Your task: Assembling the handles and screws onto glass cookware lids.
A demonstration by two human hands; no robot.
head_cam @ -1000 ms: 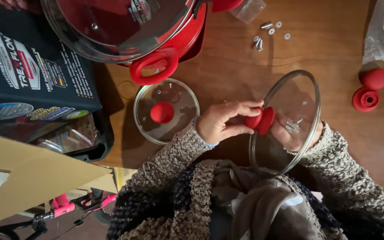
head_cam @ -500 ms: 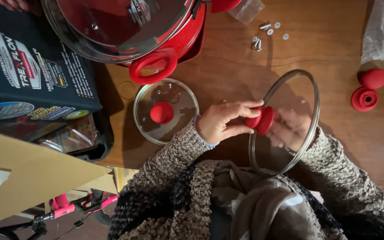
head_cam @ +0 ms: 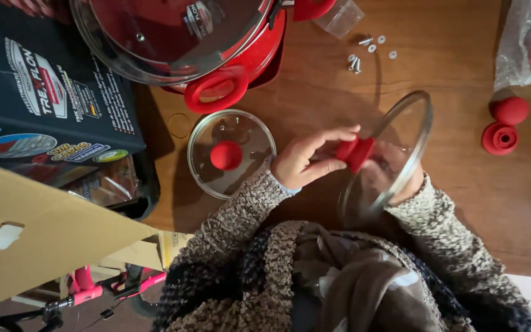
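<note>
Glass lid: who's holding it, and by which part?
Left hand pinches the red knob on the glass lid. Right hand sits behind the glass, apparently bracing the underside.

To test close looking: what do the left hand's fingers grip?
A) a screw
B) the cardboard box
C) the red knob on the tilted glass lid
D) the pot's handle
C: the left hand pinches the red knob at the centre of the glass lid, which stands tilted on the table.
</note>
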